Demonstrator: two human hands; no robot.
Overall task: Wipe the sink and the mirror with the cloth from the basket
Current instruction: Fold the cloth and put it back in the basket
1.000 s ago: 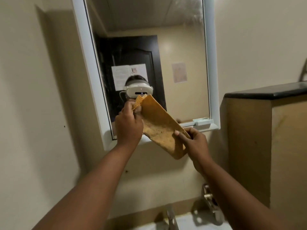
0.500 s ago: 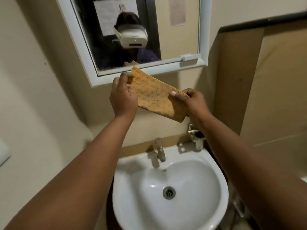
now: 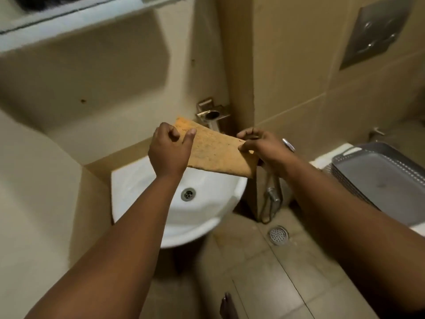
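Observation:
An orange-yellow cloth (image 3: 216,151) is stretched flat between my two hands, above the back of the white sink (image 3: 207,210). My left hand (image 3: 169,151) pinches its left end with thumb and curled fingers. Its right end is pinched by my right hand (image 3: 261,146). The sink's drain (image 3: 188,194) shows below my left wrist. Only the white lower frame of the mirror (image 3: 69,21) is visible, at the top left. A grey perforated basket (image 3: 381,178) sits at the right, with nothing visible inside it.
A metal holder (image 3: 211,113) is fixed to the wall behind the cloth. A spray hose (image 3: 272,196) hangs right of the sink. The tiled floor has a round drain (image 3: 278,234). A steel flush plate (image 3: 379,31) is on the right wall.
The view has swung down from the mirror to the sink and floor. Both hands have come down with the cloth, away from the mirror, and the basket has come into view.

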